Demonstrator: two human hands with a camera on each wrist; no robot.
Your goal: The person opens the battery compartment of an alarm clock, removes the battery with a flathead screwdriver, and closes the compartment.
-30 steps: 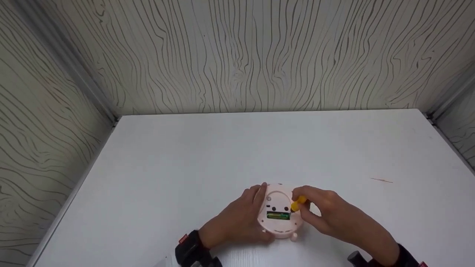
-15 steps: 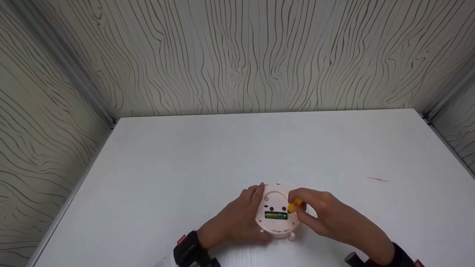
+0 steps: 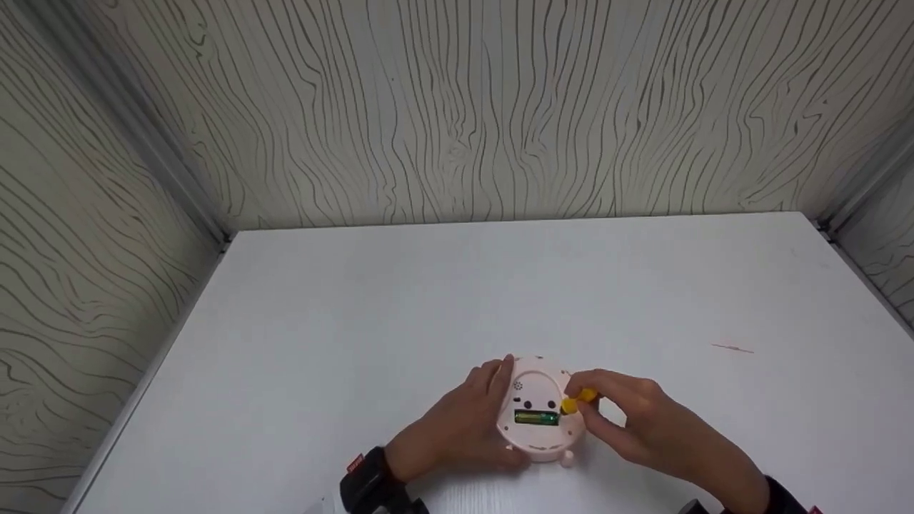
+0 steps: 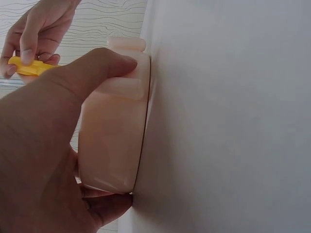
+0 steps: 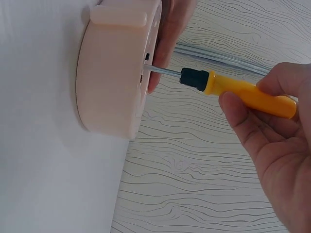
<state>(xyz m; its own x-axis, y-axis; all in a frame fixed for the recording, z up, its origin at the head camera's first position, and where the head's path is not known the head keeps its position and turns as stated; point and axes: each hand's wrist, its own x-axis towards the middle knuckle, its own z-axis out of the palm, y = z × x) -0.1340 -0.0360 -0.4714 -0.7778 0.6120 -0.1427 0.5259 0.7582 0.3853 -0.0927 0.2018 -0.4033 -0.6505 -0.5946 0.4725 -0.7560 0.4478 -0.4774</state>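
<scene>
Head view: pink alarm clock (image 3: 539,414) lies face-down at the white table's (image 3: 357,321) 6 o'clock edge, green battery (image 3: 535,418) exposed; left hand (image 3: 457,428) grips its 9 o'clock rim.
Left wrist: thumb and fingers clamp the clock; best kept firm against twisting.
Right wrist: right hand (image 5: 272,145) pinches the yellow screwdriver (image 5: 233,87), tip in the clock's back; keeping the shaft square looks wise.

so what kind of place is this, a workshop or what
Probably a small enclosed recording booth rather than a workshop: a plain white tabletop, wood-grain patterned wall panels on three sides, aluminium corner strips.
</scene>
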